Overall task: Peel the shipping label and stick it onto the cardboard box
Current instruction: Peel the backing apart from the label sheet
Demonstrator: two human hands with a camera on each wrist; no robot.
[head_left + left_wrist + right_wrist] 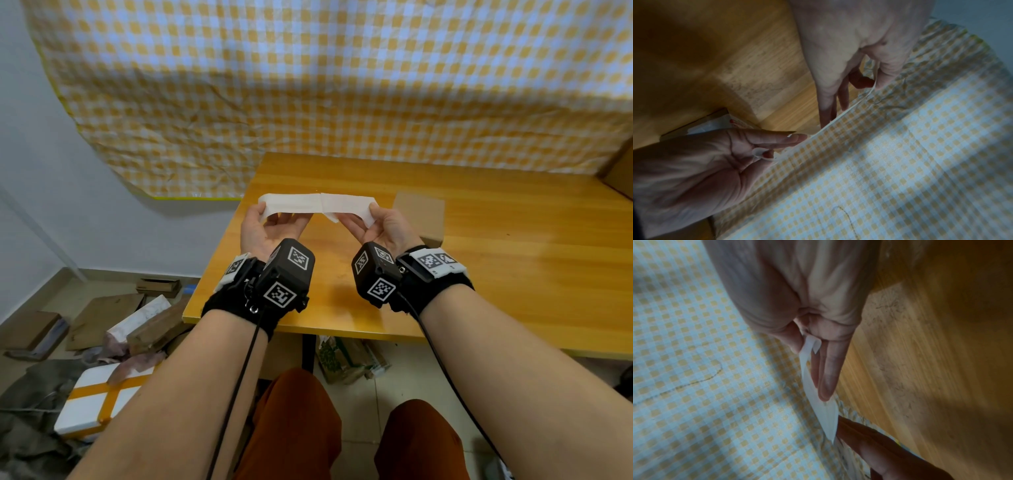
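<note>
Label [318, 205] hangs stretched above the table [513, 274], pinched at each end: left hand [263, 229] on the left end, right hand [383, 226] on the right. A corner near the middle seems lifted. Beyond, just right, sits the box [419, 212].

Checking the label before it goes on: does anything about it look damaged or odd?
The white label strip, held above the table by the left hand and right hand, shows a crease across its middle and a loose flap hanging below it. No tear is visible.
</note>
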